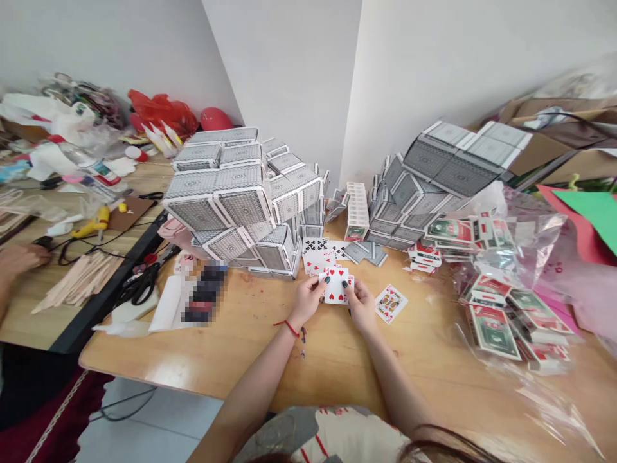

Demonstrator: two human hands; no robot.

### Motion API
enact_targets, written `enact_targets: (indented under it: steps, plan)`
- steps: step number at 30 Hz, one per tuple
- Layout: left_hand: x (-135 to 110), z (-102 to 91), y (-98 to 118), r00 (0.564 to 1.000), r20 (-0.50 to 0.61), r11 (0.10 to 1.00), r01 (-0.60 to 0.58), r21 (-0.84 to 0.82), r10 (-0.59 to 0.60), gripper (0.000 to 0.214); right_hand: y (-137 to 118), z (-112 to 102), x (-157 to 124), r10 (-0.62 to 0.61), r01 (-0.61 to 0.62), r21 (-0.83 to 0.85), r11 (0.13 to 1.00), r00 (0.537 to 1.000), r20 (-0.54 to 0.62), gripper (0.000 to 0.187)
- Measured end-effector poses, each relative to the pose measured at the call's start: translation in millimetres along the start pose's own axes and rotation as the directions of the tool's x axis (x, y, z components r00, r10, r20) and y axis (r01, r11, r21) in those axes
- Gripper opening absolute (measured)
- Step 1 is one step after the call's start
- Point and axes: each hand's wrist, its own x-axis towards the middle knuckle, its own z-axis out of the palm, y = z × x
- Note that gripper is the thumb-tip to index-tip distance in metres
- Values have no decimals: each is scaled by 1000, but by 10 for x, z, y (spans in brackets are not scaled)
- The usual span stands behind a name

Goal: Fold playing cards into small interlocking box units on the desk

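Note:
Between my two hands are playing cards [336,287], hearts side up, just above the wooden table. My left hand [308,297] pinches their left edge, thumb on top. At the right edge, my right hand [361,305] grips with its thumb on the face; another red card peeks out there. How many cards are held I cannot tell. A king card [391,303] lies face up right of my right hand. Beyond my hands lie spread face-up cards [315,247] and several face-down cards [367,251].
Large structures of folded grey-backed cards stand at the left [241,193] and right [424,186]. Card boxes [494,328] in clear plastic lie to the right. Black scissors [144,283], wooden sticks [80,280] and a yellow glue gun [94,222] are leftward, near another person's hand [26,258].

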Motion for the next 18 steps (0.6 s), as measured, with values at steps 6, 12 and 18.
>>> enact_targets:
  steps: [6, 12, 18]
  plan:
    - [0, -6, -14, 1000, 11, 1000, 14, 8, -14, 32, -40, -14, -6, 16, -14, -36, 999, 999, 33, 33]
    - [13, -7, -48, 1000, 2, 1000, 28, -2, -28, 32, -67, -13, 1, -1, 2, -6, 1000, 996, 86, 32]
    - [5, -11, -13, 1000, 7, 1000, 18, 8, -18, 35, -91, -41, 3, 13, -11, -17, 1000, 991, 130, 32]
